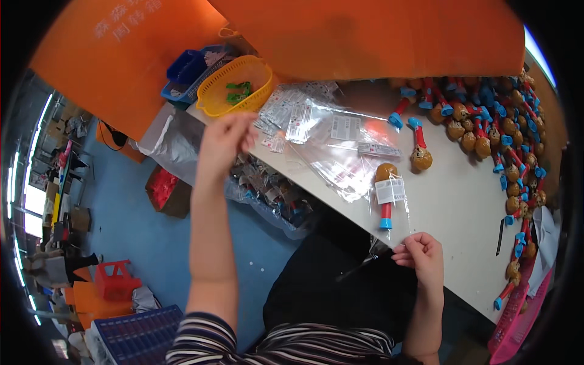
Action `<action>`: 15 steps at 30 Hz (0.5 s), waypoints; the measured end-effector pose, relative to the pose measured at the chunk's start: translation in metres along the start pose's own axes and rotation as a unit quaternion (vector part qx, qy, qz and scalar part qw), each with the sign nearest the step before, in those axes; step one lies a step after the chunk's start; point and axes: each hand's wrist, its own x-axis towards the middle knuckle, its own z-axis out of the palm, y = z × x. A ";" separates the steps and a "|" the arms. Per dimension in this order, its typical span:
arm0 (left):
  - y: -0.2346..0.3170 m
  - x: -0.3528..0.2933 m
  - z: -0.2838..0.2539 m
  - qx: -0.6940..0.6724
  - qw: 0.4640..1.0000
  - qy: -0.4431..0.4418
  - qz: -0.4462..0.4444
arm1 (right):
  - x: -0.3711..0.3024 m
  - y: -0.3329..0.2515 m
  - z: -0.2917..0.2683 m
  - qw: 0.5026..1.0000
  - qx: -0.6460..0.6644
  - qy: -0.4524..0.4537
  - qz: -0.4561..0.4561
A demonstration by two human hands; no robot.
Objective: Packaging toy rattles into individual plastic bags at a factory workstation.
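My right hand (421, 258) pinches the lower corner of a clear plastic bag (398, 226) at the table's near edge. Inside the bag lies a toy (386, 210) with a round brown head, red handle and blue end, partly covered by a white printed label. Over the table's left edge, my left hand (229, 143) is raised just below a yellow basket (204, 97). Its fingers are loosely bent and apart, slightly blurred, with nothing visible in them. Green packets (238, 92) lie in the basket. A loose toy (420, 146) rests right of the bag.
More clear bags (328, 158) and labels lie mid-table. Many similar toys (480, 134) are heaped along the far right, with a pink basket (517, 322) beside them. Orange panels (377, 36) stand behind. A bag of packed toys (267, 194) sits below the table's left edge.
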 end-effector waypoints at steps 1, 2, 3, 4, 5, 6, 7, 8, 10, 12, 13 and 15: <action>0.011 0.014 -0.001 0.006 1.000 -0.009 0.005 | 0.001 -0.001 -0.001 1.000 0.009 -0.007 0.005; 0.025 0.008 0.011 0.001 1.000 -0.015 0.004 | 0.004 -0.002 -0.003 1.000 0.018 -0.010 0.011; 0.038 -0.008 0.026 0.053 0.991 -0.105 -0.064 | 0.005 -0.002 -0.004 1.000 0.017 -0.002 0.013; 0.044 -0.028 0.045 0.104 0.966 -0.197 -0.130 | 0.004 0.000 -0.005 1.000 0.025 -0.004 0.013; 0.042 -0.050 0.070 0.152 0.933 -0.288 -0.156 | 0.007 0.001 -0.005 0.999 0.035 -0.006 0.008; 0.031 -0.072 0.096 0.104 0.889 -0.378 -0.236 | 0.006 0.003 -0.007 0.999 0.035 0.001 0.008; 0.012 -0.100 0.116 0.039 0.856 -0.426 -0.291 | 0.008 0.002 -0.005 0.999 0.039 0.001 0.005; -0.013 -0.128 0.134 -0.022 0.841 -0.445 -0.308 | 0.008 0.001 -0.001 0.999 0.034 -0.002 0.005; -0.035 -0.153 0.154 -0.210 0.797 -0.436 -0.362 | 0.006 0.001 0.001 1.000 0.025 -0.005 0.015; -0.040 -0.159 0.152 -0.261 0.776 -0.422 -0.390 | 0.005 -0.003 0.001 1.000 0.011 -0.001 0.006; -0.041 -0.157 0.151 -0.308 0.758 -0.411 -0.403 | 0.006 -0.004 0.000 1.000 0.006 -0.009 0.006; -0.036 -0.161 0.148 -0.337 0.765 -0.351 -0.421 | 0.007 -0.003 -0.003 1.000 0.004 -0.002 0.020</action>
